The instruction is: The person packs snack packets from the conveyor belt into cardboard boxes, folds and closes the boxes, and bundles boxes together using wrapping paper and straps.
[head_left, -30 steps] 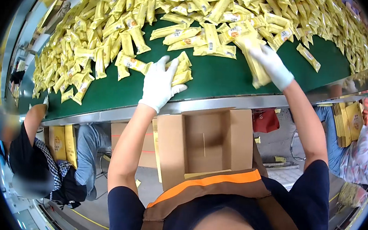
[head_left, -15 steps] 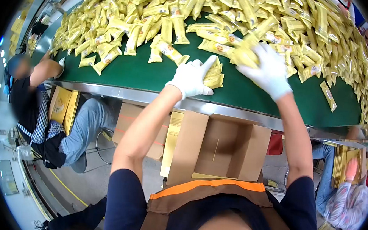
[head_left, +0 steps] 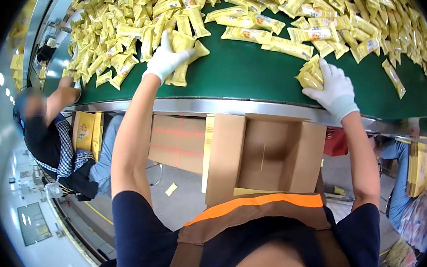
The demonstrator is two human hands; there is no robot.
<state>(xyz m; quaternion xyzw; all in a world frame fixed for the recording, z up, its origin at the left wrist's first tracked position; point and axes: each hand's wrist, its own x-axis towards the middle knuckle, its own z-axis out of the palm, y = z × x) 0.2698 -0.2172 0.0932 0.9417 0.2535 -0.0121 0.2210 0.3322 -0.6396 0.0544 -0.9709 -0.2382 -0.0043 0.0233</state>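
Observation:
My left hand (head_left: 167, 62), in a white glove, grips a few yellow packets (head_left: 179, 75) at the near edge of the left heap. Its thumb lies across them, and the fingers underneath are partly hidden. Farther right, my right hand (head_left: 333, 88), gloved too, closes around a bunch of yellow packets (head_left: 310, 75) just above or on the green belt (head_left: 238, 77); I cannot tell whether they touch it. Several loose packets (head_left: 246, 34) lie on the belt between and beyond my hands.
Large heaps of packets (head_left: 116, 30) cover the belt's far side. A metal edge (head_left: 195, 105) runs along the front. Below it stands an open cardboard box (head_left: 227, 154), with a closed carton (head_left: 177, 143) to its left. A co-worker (head_left: 48, 130) sits at left; another person's leg (head_left: 401, 168) shows at right.
My left hand has moved left to the left heap. My right hand has come right and nearer the front edge, holding a bunch of packets. The view has shifted slightly.

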